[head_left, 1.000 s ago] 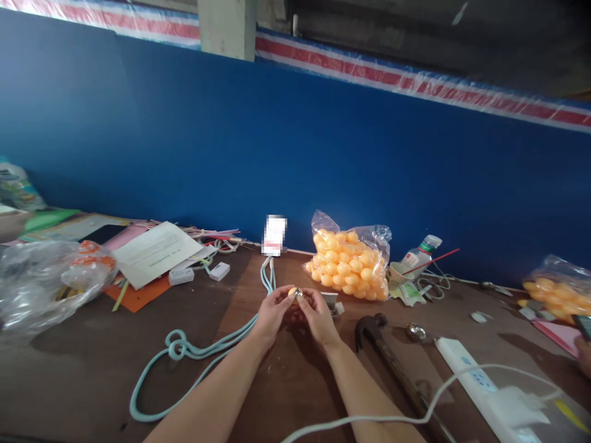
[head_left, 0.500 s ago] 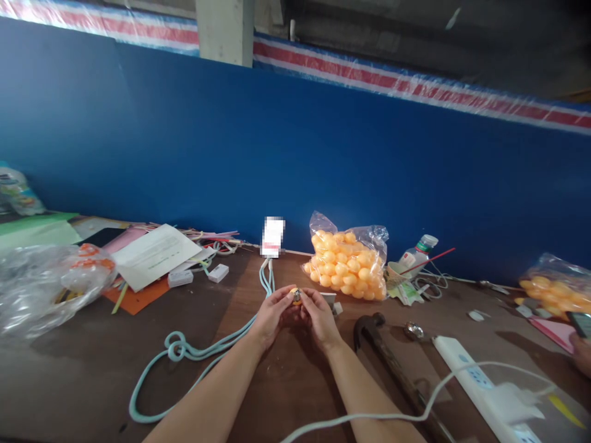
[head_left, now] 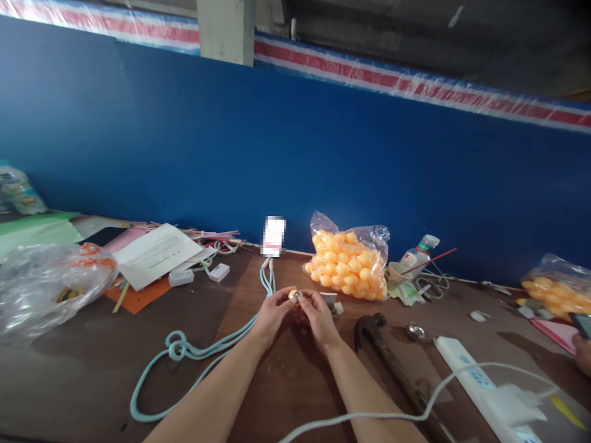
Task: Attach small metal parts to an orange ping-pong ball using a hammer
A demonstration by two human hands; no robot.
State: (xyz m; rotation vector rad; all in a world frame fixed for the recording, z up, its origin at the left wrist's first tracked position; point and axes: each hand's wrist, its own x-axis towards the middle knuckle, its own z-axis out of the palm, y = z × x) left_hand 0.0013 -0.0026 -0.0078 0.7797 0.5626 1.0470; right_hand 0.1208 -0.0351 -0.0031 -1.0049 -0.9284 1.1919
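Note:
My left hand (head_left: 272, 315) and my right hand (head_left: 321, 316) meet just above the brown table. Fingertips and thumbs of both are closed on a small orange ball (head_left: 292, 294). A shiny silver metal bit (head_left: 297, 295) shows on it by the thumbs; how it is joined I cannot tell. Behind the right hand stands a clear plastic bag of orange balls (head_left: 346, 264). A light blue cord (head_left: 207, 352) lies looped beside my left forearm. To the right of my right hand rests a claw hammer (head_left: 392, 363), with a round silver metal piece (head_left: 414, 331) beyond it.
A white power strip (head_left: 475, 375) and its cable lie at the right. Further back stand a plastic bottle (head_left: 418, 255) and a paper cup. Papers (head_left: 157, 255) and a crumpled plastic bag (head_left: 50, 289) cover the left. Another person's hand (head_left: 582, 354) holds a phone at the right edge.
The silver bit turned more into view between my fingertips half a second ago, and is now partly covered by the thumbs again. Both hands stay in place; the view shifts slightly.

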